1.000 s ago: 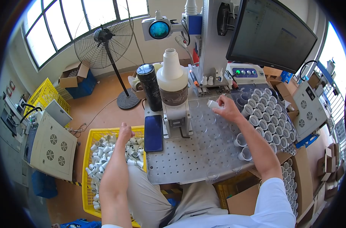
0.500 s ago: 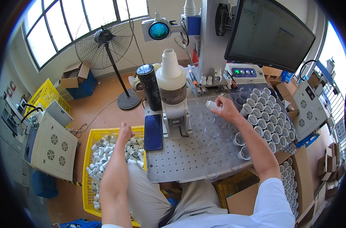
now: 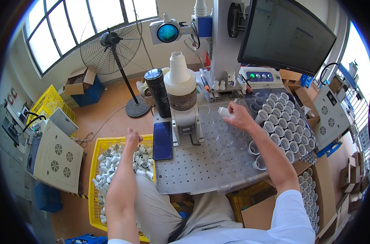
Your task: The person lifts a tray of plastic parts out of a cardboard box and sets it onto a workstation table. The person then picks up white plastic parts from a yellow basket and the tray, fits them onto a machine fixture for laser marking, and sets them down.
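Observation:
My right hand (image 3: 238,116) pinches a small white plastic cup-like part (image 3: 225,112) above the perforated metal table. My left hand (image 3: 133,138) is closed over the far edge of the yellow basket (image 3: 96,148); what is in its fingers, if anything, is hidden. Loose white flared plastic parts (image 3: 110,164) fill the basket in a jumble. Left of my right hand stands a fixture (image 3: 185,118) bearing a cream cone-shaped piece (image 3: 179,75). To the right of that hand, white cups (image 3: 280,131) stand in rows, open ends up.
A dark phone (image 3: 162,140) lies by the table's left edge, with a black cylinder (image 3: 157,91) behind it. A lens head (image 3: 167,32) hangs above. At the right are a monitor (image 3: 286,36) and a control box (image 3: 264,78). A carton (image 3: 324,195) of white cups sits below.
The view has shifted very slightly. My left hand has risen a little above the basket's edge. My right hand keeps the white part at nearly the same place, tilted slightly differently.

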A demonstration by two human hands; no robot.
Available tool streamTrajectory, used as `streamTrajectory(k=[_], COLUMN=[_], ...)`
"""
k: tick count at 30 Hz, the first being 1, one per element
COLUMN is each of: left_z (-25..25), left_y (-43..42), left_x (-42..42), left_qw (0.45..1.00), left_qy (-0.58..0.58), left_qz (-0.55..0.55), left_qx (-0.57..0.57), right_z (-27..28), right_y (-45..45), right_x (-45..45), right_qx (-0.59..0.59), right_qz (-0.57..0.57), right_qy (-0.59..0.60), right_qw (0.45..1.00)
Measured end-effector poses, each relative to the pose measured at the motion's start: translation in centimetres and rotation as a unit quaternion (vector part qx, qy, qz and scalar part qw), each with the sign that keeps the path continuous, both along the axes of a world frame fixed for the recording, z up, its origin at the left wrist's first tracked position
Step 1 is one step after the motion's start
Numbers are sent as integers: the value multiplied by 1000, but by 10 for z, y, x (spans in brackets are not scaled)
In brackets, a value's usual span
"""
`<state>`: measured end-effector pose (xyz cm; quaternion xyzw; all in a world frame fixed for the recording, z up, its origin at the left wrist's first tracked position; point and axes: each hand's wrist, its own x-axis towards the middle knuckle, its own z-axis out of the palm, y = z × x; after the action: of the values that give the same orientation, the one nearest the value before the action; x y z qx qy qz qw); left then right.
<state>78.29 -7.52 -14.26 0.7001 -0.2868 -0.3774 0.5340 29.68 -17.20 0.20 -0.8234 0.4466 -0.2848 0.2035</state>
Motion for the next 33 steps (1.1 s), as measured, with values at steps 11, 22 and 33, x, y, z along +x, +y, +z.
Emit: streamTrajectory(k=[11,22,33], left_z=[255,338,72], left_y=[-54,-16,69], left_x=[-116,-148,127], left_qw=[918,897,929], left_qy=[-197,132,-279], left_qz=[2,-91,214], left_qx=[-345,-413,-113], right_z=[21,166,126], right_y=[-19,42,75], right_x=[-4,133,51], right_qx=[26,0,-54], right_qz=[-59,114,103], right_qy=[-125,-432,-62], right_qw=[990,895,991])
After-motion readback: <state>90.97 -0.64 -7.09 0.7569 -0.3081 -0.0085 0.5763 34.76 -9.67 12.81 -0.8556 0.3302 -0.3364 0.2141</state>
